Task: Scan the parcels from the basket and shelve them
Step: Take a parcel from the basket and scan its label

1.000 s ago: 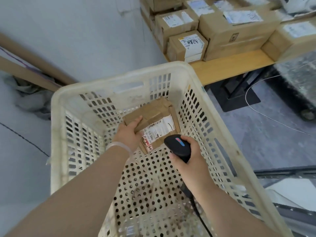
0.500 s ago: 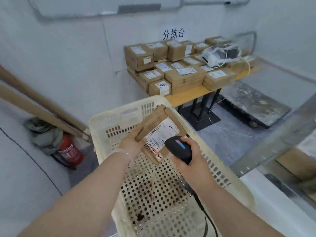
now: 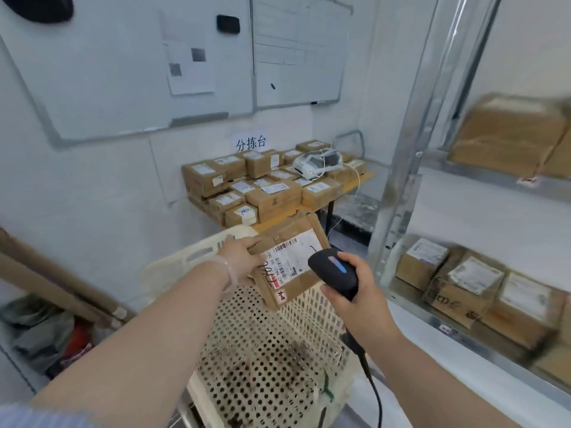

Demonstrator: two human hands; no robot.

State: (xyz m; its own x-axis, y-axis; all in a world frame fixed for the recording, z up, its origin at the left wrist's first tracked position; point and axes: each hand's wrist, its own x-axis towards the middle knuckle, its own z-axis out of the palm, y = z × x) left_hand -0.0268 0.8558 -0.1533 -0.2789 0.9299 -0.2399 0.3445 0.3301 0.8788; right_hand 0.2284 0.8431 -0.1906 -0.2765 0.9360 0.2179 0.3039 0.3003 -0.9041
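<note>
Fingers (image 3: 251, 242) of left hand (image 3: 239, 261) pinch parcel (image 3: 296, 230) edge above basket (image 3: 185, 257); right hand (image 3: 360, 293) wraps scanner (image 3: 333, 270). I judge best: angle label (image 3: 290, 259) flat toward scanner nose, hold steady.

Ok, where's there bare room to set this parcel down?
The basket floor beneath the held parcel is bare. The lower shelf is packed with boxes; the upper shelf shows a slim gap between post and its box. The far table is crowded.

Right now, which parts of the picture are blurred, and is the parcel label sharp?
Head view: shelf boxes on the right are smeared by motion blur; the held parcel and scanner are fairly sharp, barcode visible, small print not legible.
</note>
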